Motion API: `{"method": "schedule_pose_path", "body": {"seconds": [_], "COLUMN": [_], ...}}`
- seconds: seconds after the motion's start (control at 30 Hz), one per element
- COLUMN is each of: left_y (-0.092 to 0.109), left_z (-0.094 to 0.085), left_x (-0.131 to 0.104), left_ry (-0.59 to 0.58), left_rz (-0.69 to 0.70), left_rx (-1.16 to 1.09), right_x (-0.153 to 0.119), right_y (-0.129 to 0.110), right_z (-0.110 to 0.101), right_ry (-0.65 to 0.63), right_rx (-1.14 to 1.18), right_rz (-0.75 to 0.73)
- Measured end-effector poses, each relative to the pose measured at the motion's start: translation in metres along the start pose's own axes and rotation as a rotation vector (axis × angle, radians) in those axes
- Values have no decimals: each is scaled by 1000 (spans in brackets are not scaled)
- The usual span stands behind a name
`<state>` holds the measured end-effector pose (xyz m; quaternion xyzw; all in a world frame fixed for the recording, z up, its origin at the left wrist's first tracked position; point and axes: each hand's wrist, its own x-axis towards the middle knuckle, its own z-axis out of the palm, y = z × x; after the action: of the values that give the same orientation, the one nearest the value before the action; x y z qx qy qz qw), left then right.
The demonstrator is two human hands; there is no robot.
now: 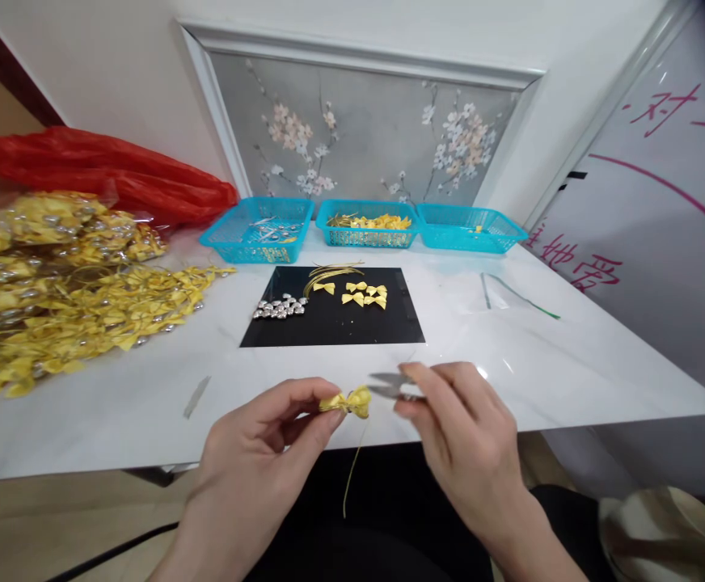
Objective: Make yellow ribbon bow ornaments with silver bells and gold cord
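Note:
Between thumb and fingers, my left hand point(268, 444) pinches a yellow ribbon bow point(357, 401) above the table's front edge. A thin gold cord point(353, 477) hangs down from the bow. My right hand point(470, 420) grips small thread snips point(389, 385), whose pointed blades stand apart just right of the bow. Beyond both hands lies a black mat point(328, 330). On it are a pile of silver heart-shaped beads point(280, 306), several yellow bows point(365, 294) and a bundle of gold cords point(331, 276).
Three blue baskets stand along the back: the left basket point(292, 250), middle basket point(415, 230) and right basket point(474, 241). Finished-looking yellow bow strands point(103, 319) and a red bag point(103, 166) fill the left. A clear strip point(196, 397) and green tie point(528, 301) lie on the table point(571, 364).

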<state>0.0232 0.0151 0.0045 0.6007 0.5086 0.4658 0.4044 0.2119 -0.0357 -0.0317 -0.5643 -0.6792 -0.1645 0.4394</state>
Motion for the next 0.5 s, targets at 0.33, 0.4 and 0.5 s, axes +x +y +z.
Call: {"method": "schedule_pose_path", "body": {"seconds": [0.33, 0.4, 0.5], "left_y": [3, 3, 4], "left_z": [-4, -2, 0], "left_x": [6, 6, 6], "left_ry": [-164, -146, -110], "left_rz": [-98, -108, -111], "left_rx": [-171, -197, -157], "right_x": [-21, -17, -6], "right_y": [89, 81, 47], "right_z": [18, 15, 5], "right_ry": [-196, -184, -208], "right_rx": [-283, -252, -96], "right_rz": [348, 363, 352]}}
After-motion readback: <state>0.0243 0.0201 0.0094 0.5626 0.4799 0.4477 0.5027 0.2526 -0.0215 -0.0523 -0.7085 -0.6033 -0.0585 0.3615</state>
